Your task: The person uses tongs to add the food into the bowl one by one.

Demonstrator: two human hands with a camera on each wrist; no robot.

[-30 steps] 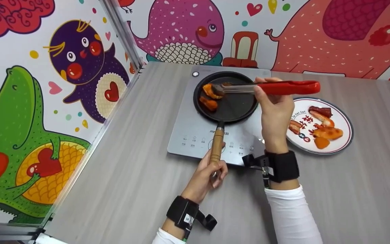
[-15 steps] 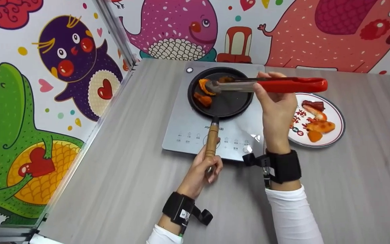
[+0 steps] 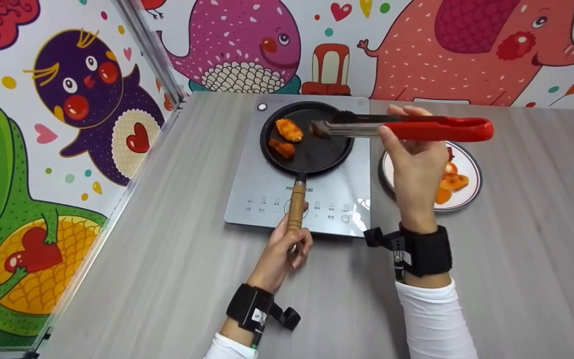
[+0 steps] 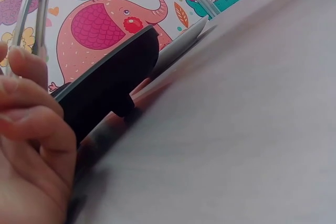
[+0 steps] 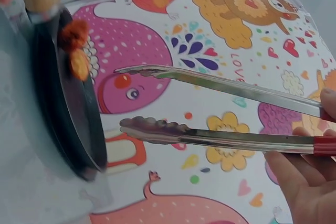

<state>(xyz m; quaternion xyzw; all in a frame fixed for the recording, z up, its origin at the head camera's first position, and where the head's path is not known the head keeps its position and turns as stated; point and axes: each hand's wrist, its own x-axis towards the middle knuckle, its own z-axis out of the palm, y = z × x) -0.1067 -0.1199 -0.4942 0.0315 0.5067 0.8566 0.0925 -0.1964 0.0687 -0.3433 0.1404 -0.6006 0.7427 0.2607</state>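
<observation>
My left hand [image 3: 287, 247] grips the wooden handle [image 3: 296, 207] of a black frying pan [image 3: 324, 157], which sits on a silver induction cooker [image 3: 252, 192]. Above the pan, my right hand [image 3: 416, 174] holds red-handled metal tongs [image 3: 441, 128]. The tips of the tongs are spread apart with nothing between them in the right wrist view. Two orange-brown pieces of food lie at the pan's left side: a wing-like piece [image 3: 289, 130] and a smaller drumstick-like piece [image 3: 282, 148]. The left wrist view shows my curled left fingers [image 4: 39, 124] beside the pan's dark side.
A white plate [image 3: 470, 197] with a dark rim stands right of the cooker, partly hidden by my right hand. It carries several pieces of food, among them an orange piece [image 3: 454, 181]. Cartoon-printed walls [image 3: 247, 45] stand behind and to the left.
The tongs have let go of the wing-like piece, which now lies in the pan, and their tips have moved right of it. My left hand keeps its grip. The head view has shifted right.
</observation>
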